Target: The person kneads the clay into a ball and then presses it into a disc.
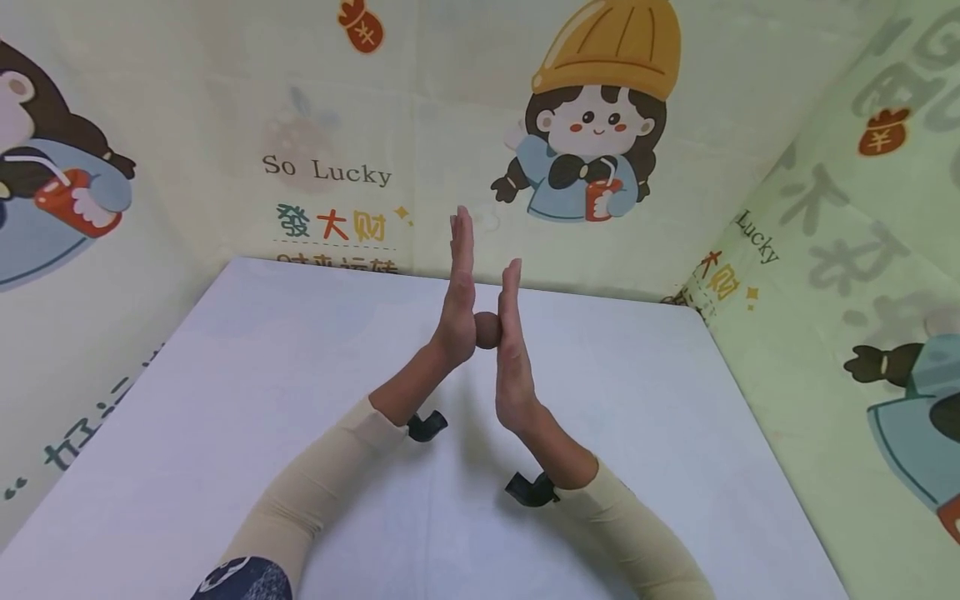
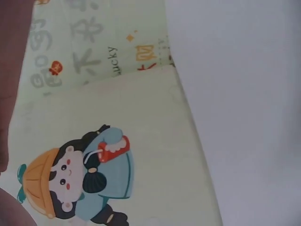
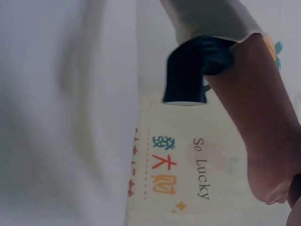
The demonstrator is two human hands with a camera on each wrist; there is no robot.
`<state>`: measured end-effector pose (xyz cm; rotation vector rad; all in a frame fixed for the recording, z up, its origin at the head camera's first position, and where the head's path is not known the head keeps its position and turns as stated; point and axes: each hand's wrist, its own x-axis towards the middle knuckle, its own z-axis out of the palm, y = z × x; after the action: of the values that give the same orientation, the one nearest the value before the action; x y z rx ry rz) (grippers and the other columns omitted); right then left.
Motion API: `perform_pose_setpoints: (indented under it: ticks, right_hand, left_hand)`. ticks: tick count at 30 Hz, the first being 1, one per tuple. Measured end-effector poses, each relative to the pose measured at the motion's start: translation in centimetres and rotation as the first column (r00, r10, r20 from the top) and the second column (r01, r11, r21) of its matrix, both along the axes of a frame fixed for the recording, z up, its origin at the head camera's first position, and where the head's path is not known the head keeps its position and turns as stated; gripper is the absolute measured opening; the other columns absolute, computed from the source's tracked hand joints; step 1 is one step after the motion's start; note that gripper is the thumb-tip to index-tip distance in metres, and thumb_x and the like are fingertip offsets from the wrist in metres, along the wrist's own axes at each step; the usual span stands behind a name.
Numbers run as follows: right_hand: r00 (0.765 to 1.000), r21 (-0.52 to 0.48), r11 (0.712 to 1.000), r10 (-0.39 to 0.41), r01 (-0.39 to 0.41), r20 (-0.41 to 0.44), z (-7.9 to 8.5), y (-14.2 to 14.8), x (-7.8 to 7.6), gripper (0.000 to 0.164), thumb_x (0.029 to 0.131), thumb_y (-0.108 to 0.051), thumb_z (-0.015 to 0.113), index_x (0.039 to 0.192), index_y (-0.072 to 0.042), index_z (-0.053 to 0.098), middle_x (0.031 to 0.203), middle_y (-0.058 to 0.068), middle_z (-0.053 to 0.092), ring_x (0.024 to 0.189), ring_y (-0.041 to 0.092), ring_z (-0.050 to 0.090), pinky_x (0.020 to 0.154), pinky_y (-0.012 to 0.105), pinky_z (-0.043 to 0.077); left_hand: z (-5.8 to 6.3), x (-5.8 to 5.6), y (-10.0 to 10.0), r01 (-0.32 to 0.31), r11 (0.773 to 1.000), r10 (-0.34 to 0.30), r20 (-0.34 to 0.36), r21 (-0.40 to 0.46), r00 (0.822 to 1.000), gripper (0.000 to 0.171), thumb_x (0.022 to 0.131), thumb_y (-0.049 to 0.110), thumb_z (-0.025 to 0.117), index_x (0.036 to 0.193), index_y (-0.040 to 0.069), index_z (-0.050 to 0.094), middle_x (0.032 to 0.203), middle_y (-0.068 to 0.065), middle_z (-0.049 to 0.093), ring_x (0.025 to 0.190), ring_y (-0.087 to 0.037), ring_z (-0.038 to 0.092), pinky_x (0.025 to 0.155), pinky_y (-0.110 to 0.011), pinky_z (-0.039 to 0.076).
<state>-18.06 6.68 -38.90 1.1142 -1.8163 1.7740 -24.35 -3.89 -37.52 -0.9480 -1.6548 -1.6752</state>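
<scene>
A small brown ball (image 1: 487, 330) sits between the two palms, held above the white table. My left hand (image 1: 456, 308) is upright with straight fingers, the lower palm against the ball's left side. Facing it, my right hand (image 1: 514, 354) stands slightly lower, its straight fingers touching the ball's right side. In the right wrist view the left hand (image 3: 270, 176) shows at the right edge, and a dark sliver of the ball (image 3: 295, 192) appears beside it. Only blurred parts of a hand show along the left edge of the left wrist view.
The white table (image 1: 360, 325) lies below both hands. Printed cloth walls (image 1: 450, 100) with cartoon figures and lettering enclose it at the back and sides. A black wrist camera (image 1: 427, 427) sits at the left wrist, another black camera (image 1: 531, 490) at the right.
</scene>
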Motion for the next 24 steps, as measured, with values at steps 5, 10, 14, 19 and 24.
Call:
perform_pose_setpoints:
  ticks: [5, 10, 14, 19, 24]
  right_hand:
    - [0.999, -0.007, 1.0, -0.022, 0.022, -0.03, 1.0, 0.3, -0.2, 0.088, 0.109, -0.065, 0.015, 0.167, -0.003, -0.007, 0.176, 0.001, -0.013, 0.161, 0.026, -0.011, 0.127, 0.048, -0.003]
    - [0.998, -0.036, 0.999, -0.039, 0.037, -0.058, 1.9, 0.9, -0.6, 0.085, 0.11, -0.062, 0.015, 0.166, -0.002, -0.006, 0.176, 0.004, -0.012, 0.161, 0.025, -0.012, 0.127, 0.047, -0.005]
    - [0.996, -0.055, 0.997, -0.054, 0.05, -0.068, 2.4, 1.5, -1.1, 0.087, 0.11, -0.063, 0.016, 0.166, 0.0, -0.006, 0.176, 0.005, -0.011, 0.161, 0.024, -0.012, 0.127, 0.047, -0.006]
    - [0.996, -0.069, 0.996, -0.053, 0.048, -0.071, 3.0, 2.3, -1.6, 0.088, 0.11, -0.063, 0.017, 0.165, 0.001, -0.006, 0.175, 0.007, -0.012, 0.16, 0.023, -0.012, 0.126, 0.045, -0.007]
    - [0.997, -0.087, 0.995, -0.044, 0.039, -0.059, 3.3, 2.9, -2.0, 0.09, 0.109, -0.064, 0.017, 0.166, 0.001, -0.007, 0.175, 0.007, -0.013, 0.16, 0.022, -0.013, 0.126, 0.043, -0.008]
  left_hand:
    - [-0.8, -0.1, 0.4, -0.002, 0.998, -0.001, -0.049, -0.063, 0.999, 0.084, 0.11, 0.059, 0.013, 0.166, -0.003, 0.001, 0.175, -0.017, -0.006, 0.159, -0.035, -0.016, 0.125, -0.048, -0.012]
    - [-1.2, 0.5, 1.2, -0.004, 0.991, -0.008, -0.089, -0.137, 0.996, 0.087, 0.11, 0.059, 0.01, 0.164, -0.009, 0.005, 0.174, -0.024, -0.001, 0.159, -0.039, -0.011, 0.124, -0.059, -0.008]
    - [-1.7, 1.2, 2.0, 0.028, 0.986, -0.045, -0.098, -0.162, 0.994, 0.086, 0.111, 0.058, 0.01, 0.162, -0.012, 0.007, 0.172, -0.027, 0.001, 0.159, -0.041, -0.009, 0.123, -0.062, -0.006]
    - [-2.0, 2.2, 2.6, 0.104, 0.982, -0.113, -0.051, -0.158, 0.992, 0.087, 0.11, 0.059, 0.009, 0.163, -0.01, 0.008, 0.174, -0.023, 0.001, 0.16, -0.035, -0.01, 0.125, -0.053, -0.007]
    - [-2.2, 3.3, 3.0, 0.169, 0.974, -0.169, 0.01, -0.154, 0.986, 0.085, 0.11, 0.059, 0.009, 0.165, -0.006, 0.007, 0.175, -0.018, -0.001, 0.16, -0.033, -0.011, 0.126, -0.052, -0.006]
